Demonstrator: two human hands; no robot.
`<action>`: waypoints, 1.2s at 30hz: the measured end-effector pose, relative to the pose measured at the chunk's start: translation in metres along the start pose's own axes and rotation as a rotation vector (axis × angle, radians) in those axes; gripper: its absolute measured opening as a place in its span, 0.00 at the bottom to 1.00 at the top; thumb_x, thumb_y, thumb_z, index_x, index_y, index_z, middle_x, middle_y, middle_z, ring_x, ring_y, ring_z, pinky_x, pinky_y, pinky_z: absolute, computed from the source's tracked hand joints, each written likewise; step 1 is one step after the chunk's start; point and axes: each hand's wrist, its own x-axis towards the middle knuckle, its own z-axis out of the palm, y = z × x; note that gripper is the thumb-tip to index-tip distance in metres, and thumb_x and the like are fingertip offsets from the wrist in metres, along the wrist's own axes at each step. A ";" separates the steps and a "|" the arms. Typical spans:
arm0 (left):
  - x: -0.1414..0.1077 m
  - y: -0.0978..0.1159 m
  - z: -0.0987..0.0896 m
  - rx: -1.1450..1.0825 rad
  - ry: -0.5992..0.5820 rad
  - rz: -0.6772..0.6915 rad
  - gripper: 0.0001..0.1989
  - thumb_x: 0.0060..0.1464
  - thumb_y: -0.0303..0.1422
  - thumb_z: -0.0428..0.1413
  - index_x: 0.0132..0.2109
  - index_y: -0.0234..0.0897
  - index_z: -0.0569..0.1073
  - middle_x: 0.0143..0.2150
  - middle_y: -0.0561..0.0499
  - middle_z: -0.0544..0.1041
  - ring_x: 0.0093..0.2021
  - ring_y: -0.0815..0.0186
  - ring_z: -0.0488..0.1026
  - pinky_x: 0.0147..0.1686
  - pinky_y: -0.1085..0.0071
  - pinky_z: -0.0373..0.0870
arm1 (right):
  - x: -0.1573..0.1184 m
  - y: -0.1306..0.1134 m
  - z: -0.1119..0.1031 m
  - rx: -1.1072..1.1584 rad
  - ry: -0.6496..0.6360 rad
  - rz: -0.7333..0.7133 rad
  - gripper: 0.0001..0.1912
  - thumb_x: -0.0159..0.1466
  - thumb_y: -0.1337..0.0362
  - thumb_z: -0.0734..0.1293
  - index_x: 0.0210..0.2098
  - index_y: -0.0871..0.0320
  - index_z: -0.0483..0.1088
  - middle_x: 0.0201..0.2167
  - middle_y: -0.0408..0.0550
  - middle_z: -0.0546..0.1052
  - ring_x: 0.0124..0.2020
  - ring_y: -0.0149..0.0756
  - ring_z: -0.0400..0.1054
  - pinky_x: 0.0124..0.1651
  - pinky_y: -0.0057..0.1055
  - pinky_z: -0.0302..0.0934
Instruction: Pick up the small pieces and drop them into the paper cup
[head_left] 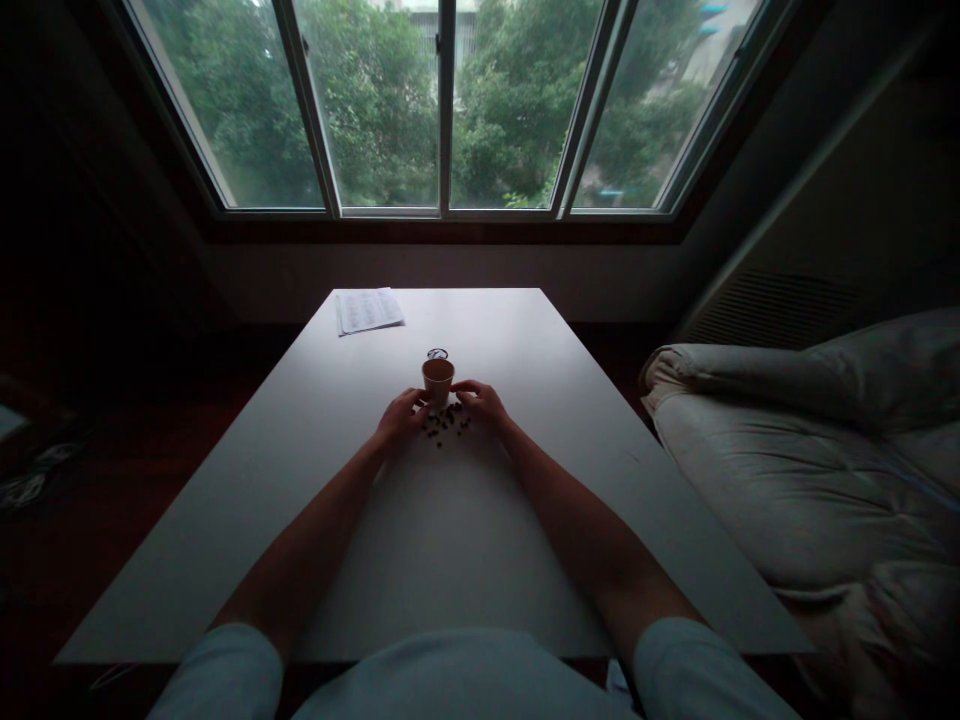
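fingers [467, 385] of left hand [400, 415] and right hand [486, 404], half-curled, touch the cup [438, 384].

Ahead, the cup [438, 378] blocks you between your left hand [402, 417] and right hand [484, 403], a small round object [437, 354] just behind it and dark bits [444, 422] scattered in front. You can pass over the tabletop [442, 540] on either outer side; at the far left corner, papers [369, 311] lie in the way.
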 end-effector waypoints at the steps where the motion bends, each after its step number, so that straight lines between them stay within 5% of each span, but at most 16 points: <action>1: 0.000 0.000 0.000 0.001 0.005 0.001 0.12 0.50 0.27 0.59 0.42 0.41 0.79 0.41 0.46 0.77 0.37 0.61 0.72 0.40 0.64 0.70 | 0.000 0.000 0.000 -0.014 0.005 0.003 0.13 0.56 0.61 0.66 0.39 0.53 0.80 0.32 0.43 0.80 0.36 0.38 0.73 0.41 0.32 0.66; 11: 0.003 -0.018 -0.006 0.199 0.002 0.046 0.12 0.49 0.26 0.58 0.40 0.43 0.81 0.39 0.46 0.79 0.40 0.56 0.70 0.49 0.59 0.66 | 0.001 0.006 0.003 -0.124 0.000 -0.051 0.10 0.58 0.66 0.66 0.34 0.50 0.80 0.33 0.42 0.82 0.34 0.37 0.74 0.42 0.34 0.66; 18: 0.002 -0.019 -0.010 0.242 -0.102 0.074 0.16 0.49 0.25 0.58 0.43 0.45 0.82 0.39 0.47 0.79 0.38 0.59 0.73 0.44 0.62 0.68 | -0.001 0.013 0.004 -0.121 -0.078 -0.093 0.09 0.58 0.66 0.68 0.35 0.49 0.80 0.32 0.42 0.81 0.34 0.37 0.73 0.42 0.35 0.66; 25: 0.003 -0.019 -0.014 0.288 -0.090 0.059 0.14 0.49 0.25 0.57 0.41 0.44 0.82 0.38 0.47 0.78 0.34 0.63 0.72 0.39 0.66 0.68 | -0.002 0.015 0.006 -0.349 -0.091 -0.239 0.11 0.55 0.72 0.70 0.34 0.52 0.81 0.36 0.47 0.77 0.39 0.37 0.69 0.46 0.33 0.63; 36: 0.002 -0.012 -0.024 0.544 -0.272 0.012 0.05 0.52 0.34 0.58 0.35 0.39 0.76 0.34 0.51 0.76 0.32 0.68 0.69 0.33 0.72 0.63 | -0.013 -0.002 0.008 -0.673 -0.162 -0.279 0.08 0.60 0.67 0.69 0.38 0.55 0.78 0.39 0.48 0.74 0.42 0.36 0.66 0.42 0.29 0.60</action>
